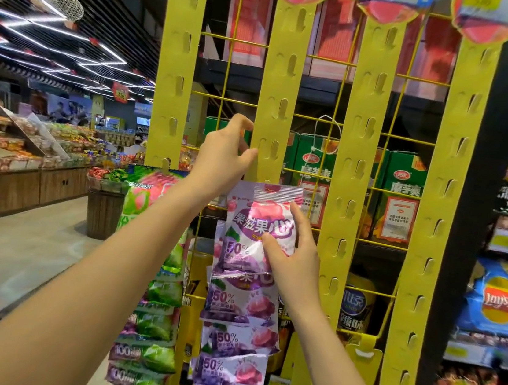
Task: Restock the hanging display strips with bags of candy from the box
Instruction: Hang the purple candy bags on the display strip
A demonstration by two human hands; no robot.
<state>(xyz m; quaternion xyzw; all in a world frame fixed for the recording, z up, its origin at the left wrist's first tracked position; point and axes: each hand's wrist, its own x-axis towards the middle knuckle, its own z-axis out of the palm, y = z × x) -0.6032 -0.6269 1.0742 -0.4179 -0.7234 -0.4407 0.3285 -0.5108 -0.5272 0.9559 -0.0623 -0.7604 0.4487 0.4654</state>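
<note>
At the second strip: the yellow display strip [279, 93] hung on a yellow wire grid [322, 117]; everything below is placed from it.
Left hand: the left hand [224, 153] pinched the strip's left edge between thumb and fingers, just above the top bag.
Right hand: the right hand [291, 254] lay with fingers spread and nearly straight on the front of the purple candy bag [252, 224], pressing rather than gripping.
Task thing: that bag sat at the strip's lowest free hook, overlapping a column of purple bags [234, 343] below it; whether its hole was on the hook I could not tell.
Box: not in view.
Risk, slip: if the hole had missed the hook, letting go would likely drop the bag.
Risk, sway: the strip looked thin, so a hard push could swing it and shake the lower bags loose.
Left of strip: the first strip carried green bags [158, 308], touching the purple ones, which could snag.
Right of strip: two bare strips; green cartons [404, 179] behind the grid.
Obstruction: nothing blocked the free hooks above.
</note>
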